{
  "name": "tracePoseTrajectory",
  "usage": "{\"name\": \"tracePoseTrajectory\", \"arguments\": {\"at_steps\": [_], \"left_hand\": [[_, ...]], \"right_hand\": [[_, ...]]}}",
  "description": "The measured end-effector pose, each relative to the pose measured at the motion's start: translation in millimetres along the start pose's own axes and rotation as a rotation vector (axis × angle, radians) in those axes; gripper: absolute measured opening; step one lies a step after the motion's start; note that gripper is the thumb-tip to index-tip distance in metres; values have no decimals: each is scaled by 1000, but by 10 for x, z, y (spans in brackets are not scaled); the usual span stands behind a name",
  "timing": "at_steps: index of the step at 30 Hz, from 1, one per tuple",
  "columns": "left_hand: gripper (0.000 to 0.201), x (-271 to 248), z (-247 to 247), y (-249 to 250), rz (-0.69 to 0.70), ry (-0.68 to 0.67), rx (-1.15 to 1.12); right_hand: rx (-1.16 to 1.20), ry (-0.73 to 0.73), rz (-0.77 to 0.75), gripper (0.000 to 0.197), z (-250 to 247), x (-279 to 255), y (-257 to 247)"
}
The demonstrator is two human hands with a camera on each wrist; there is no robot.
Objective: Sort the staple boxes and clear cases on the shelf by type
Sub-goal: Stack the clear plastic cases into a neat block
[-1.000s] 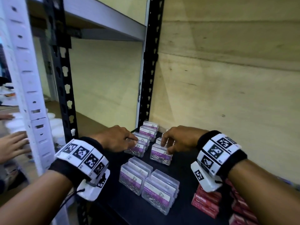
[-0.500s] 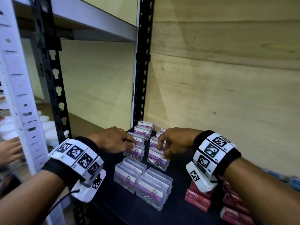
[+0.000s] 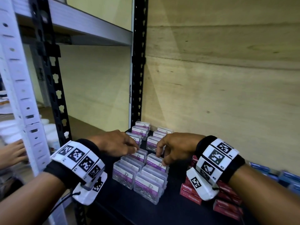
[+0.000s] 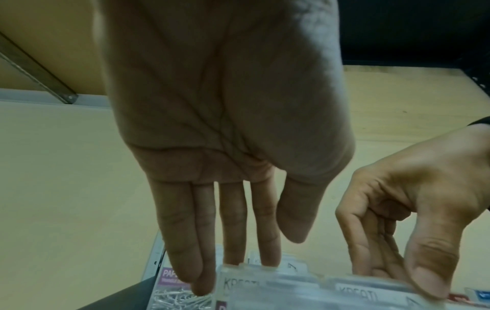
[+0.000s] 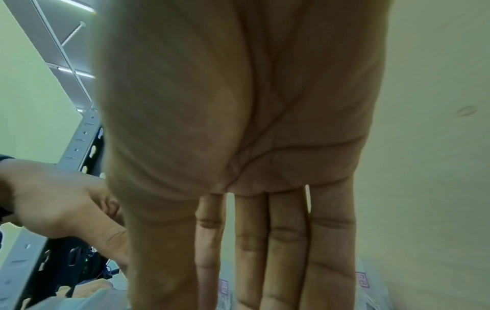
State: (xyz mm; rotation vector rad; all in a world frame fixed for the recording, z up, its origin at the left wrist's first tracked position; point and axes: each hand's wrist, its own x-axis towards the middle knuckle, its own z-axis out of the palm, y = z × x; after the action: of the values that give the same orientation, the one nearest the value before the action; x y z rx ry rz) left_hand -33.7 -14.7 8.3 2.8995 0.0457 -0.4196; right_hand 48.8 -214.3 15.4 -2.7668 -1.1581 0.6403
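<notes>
Low in the centre of the head view, 2 rows of clear cases (image 3: 139,179) labelled PAPER CLIP stand on the dark shelf (image 3: 129,207). The left hand (image 3: 116,143) reaches into the left row; whether its near-straight fingers pinch a case or only touch its top I cannot tell. The right hand (image 3: 174,148) pinches 1 case (image 3: 155,162) in the right row between thumb and fingertips. Red staple boxes (image 3: 191,192) sit at lower right, apart from the cases. To do this well, I judge each case should be slid flush behind its row, label forward, kept upright, without knocking neighbours toward the red boxes.
</notes>
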Motion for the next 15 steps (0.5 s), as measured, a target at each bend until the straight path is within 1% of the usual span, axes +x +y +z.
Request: {"name": "tracePoseTrajectory", "arguments": {"at_steps": [15], "left_hand": [[36,-87,17,98,12,-45,16]], "right_hand": [[31,-13,-23,28,73,-156,6]]}}
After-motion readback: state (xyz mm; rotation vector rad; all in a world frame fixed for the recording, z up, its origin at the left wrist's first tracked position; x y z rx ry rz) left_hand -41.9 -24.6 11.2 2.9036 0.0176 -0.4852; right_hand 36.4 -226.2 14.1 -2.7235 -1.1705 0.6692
